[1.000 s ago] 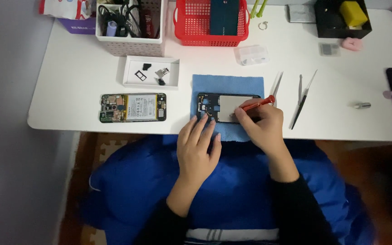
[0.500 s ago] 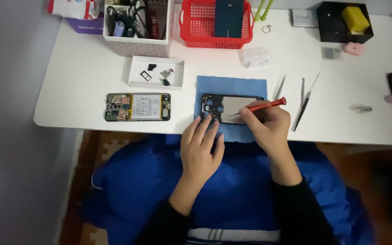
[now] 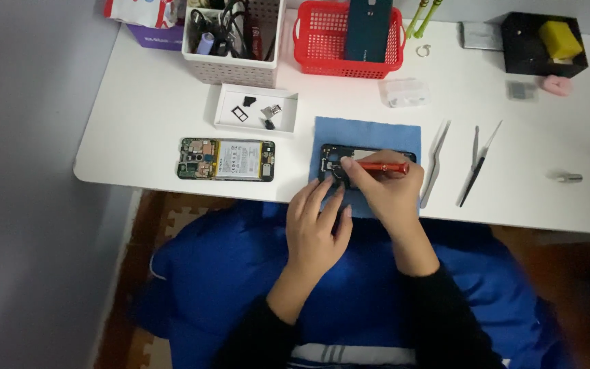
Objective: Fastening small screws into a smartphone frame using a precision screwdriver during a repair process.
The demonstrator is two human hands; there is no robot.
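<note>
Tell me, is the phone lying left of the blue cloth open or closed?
Open. The phone has no back cover; its battery and green circuit boards show.

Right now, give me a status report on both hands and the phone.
Right hand gripping red screwdriver, tip on phone frame. Left hand steadying its near edge. Tweezers beside, clear.

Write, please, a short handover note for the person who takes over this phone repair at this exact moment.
Right hand: holds the red screwdriver, lying nearly flat, tip toward the left end of the open phone frame.
Left hand: fingers rest on the frame's near-left edge and steady it.
The frame lies on the blue cloth. A second phone, back off with board and battery exposed, lies to the left. Small removed parts sit in the white tray. Two tweezers lie to the right.
Done: both phones opened.
Left: work at the frame's left end; whether a screw is there cannot be seen.
</note>
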